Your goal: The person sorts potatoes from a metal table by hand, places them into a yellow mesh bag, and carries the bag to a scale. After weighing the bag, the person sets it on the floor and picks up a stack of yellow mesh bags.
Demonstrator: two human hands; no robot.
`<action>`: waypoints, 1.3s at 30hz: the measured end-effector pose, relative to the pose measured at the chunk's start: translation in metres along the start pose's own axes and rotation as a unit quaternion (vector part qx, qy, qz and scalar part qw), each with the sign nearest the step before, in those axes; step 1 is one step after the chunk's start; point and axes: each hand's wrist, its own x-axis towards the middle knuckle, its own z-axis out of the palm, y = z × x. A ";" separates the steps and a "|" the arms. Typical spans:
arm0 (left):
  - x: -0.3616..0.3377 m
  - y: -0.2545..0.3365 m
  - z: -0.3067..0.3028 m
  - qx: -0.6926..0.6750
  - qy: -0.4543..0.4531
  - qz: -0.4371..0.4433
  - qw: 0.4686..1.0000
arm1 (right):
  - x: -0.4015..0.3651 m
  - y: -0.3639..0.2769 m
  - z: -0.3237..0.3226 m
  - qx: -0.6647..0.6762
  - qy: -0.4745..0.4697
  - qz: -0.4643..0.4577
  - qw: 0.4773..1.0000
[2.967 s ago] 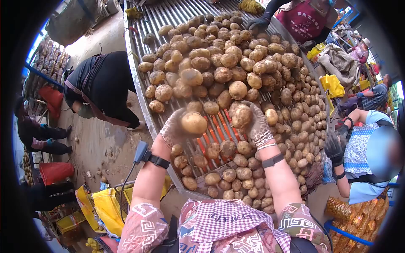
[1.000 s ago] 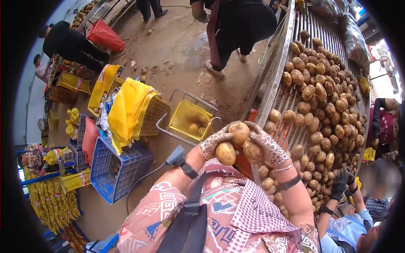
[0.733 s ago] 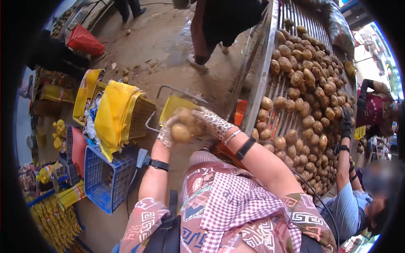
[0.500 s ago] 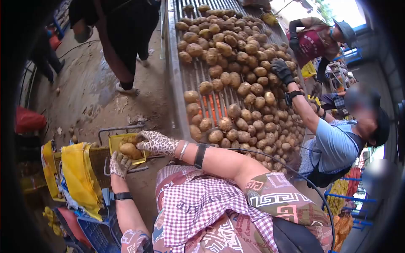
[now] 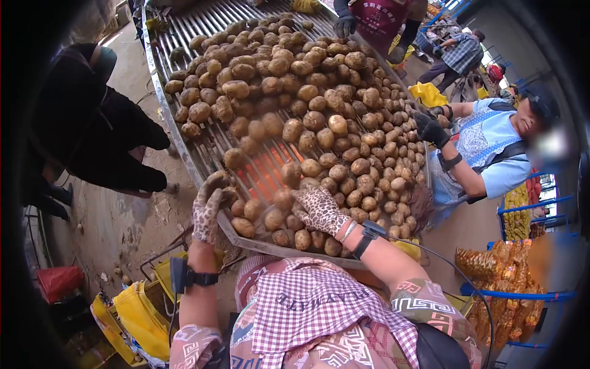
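The left hand [image 5: 209, 206] wears a spotted glove and sits at the near edge of the metal table [image 5: 212, 15]. Its fingers are bent a little but loose, and I can see nothing held in them. A small potato [image 5: 243, 226] lies just beside this hand, inside the rim. The right hand [image 5: 319, 209] wears the same kind of glove. It lies palm down with its fingers spread wide, right on top of the near potatoes, and it does not grab any of them. One blurry potato [image 5: 283, 198] sits at its fingertips. The big pile of potatoes [image 5: 295, 92] covers most of the table, from the near end to the far end. An orange part [image 5: 264, 169] shows through the bars in a gap between both hands and the pile. On the right, another person's black glove [image 5: 430, 129] rests on the pile - well apart from both spotted gloves. A yellow crate [image 5: 144, 310] stands on the ground below the left arm.
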 end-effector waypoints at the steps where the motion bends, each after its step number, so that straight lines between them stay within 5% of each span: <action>1: 0.026 0.001 0.023 0.034 -0.018 -0.015 0.999 | -0.005 0.008 -0.008 0.058 -0.033 -0.025 0.997; 2: 0.052 0.002 0.045 0.066 -0.034 -0.028 0.997 | -0.010 0.018 -0.016 0.113 -0.065 -0.054 0.990; 3: 0.082 -0.006 0.061 0.173 -0.071 0.029 0.982 | -0.016 0.028 -0.015 0.146 -0.002 -0.047 0.988; 4: 0.110 -0.014 0.076 0.276 -0.105 0.085 0.952 | -0.017 0.041 -0.014 0.181 -0.021 0.049 0.982; 5: 0.132 -0.014 0.093 0.276 -0.103 0.086 0.952 | -0.013 0.058 -0.016 0.195 0.043 0.096 0.975; 7: 0.165 -0.017 0.125 0.515 -0.150 0.078 0.841 | 0.003 0.099 -0.025 0.213 0.151 0.162 0.952; 8: 0.175 -0.028 0.135 0.518 -0.149 0.077 0.839 | 0.019 0.120 -0.031 0.217 0.196 0.179 0.939; 10: 0.194 -0.052 0.153 0.633 -0.171 0.048 0.754 | 0.054 0.146 -0.049 0.156 0.223 0.216 0.938; 12: 0.185 -0.036 0.175 0.665 -0.182 -0.006 0.725 | 0.089 0.172 -0.040 0.107 0.211 0.214 0.948; 14: 0.189 -0.041 0.180 0.661 -0.187 -0.036 0.726 | 0.118 0.178 -0.035 0.050 0.100 0.250 0.962; 18: 0.194 -0.049 0.166 0.649 -0.177 -0.075 0.736 | 0.138 0.184 -0.050 0.047 0.038 0.224 0.973; 20: 0.192 -0.052 0.155 0.549 -0.203 -0.036 0.810 | 0.137 0.206 -0.053 0.176 0.038 0.204 0.962; 21: 0.193 -0.056 0.149 0.399 -0.218 -0.080 0.887 | 0.128 0.214 -0.049 0.473 0.068 0.239 0.845; 22: 0.192 -0.060 0.144 0.398 -0.221 -0.084 0.886 | 0.117 0.222 -0.045 0.720 0.094 0.250 0.641; 23: 0.188 -0.059 0.141 0.162 -0.202 -0.196 0.946 | 0.103 0.236 -0.044 0.824 0.073 0.194 0.527; 24: 0.183 -0.054 0.141 -0.083 -0.167 -0.294 0.937 | 0.092 0.241 -0.043 0.852 0.080 0.208 0.474; 25: 0.176 -0.048 0.144 -0.243 -0.120 -0.288 0.918 | 0.089 0.249 -0.030 0.854 0.084 0.205 0.471; 27: 0.195 -0.075 0.140 -0.261 -0.076 -0.297 0.915 | 0.093 0.259 0.009 0.537 0.080 0.132 0.829; 28: 0.203 -0.081 0.139 -0.286 -0.027 -0.302 0.909 | 0.100 0.214 -0.043 0.521 0.008 0.229 0.822; 29: 0.197 -0.044 0.170 -0.126 0.038 -0.279 0.951 | 0.107 0.207 -0.041 0.366 -0.012 0.214 0.906; 30: 0.227 -0.095 0.152 -0.103 -0.077 -0.246 0.961 | 0.110 0.211 -0.004 0.219 0.074 0.138 0.963; 31: 0.242 -0.118 0.148 0.180 -0.177 -0.027 0.967 | 0.110 0.190 -0.010 0.145 0.109 0.125 0.976; 32: 0.233 -0.070 0.181 0.310 -0.142 -0.085 0.936 | 0.111 0.164 -0.042 0.107 0.001 0.163 0.981; 33: 0.227 -0.009 0.199 0.520 -0.243 -0.006 0.819 | 0.120 0.168 -0.028 0.098 -0.052 0.162 0.981; 34: 0.233 -0.020 0.210 0.702 -0.262 0.071 0.659 | 0.137 0.194 0.020 0.049 -0.030 0.071 0.996; 36: 0.227 0.012 0.232 0.713 -0.319 0.011 0.624 | 0.126 0.167 -0.040 0.067 -0.111 0.149 0.980; 39: 0.231 0.002 0.234 0.724 -0.374 0.085 0.574 | 0.122 0.161 -0.049 0.040 -0.190 0.159 0.968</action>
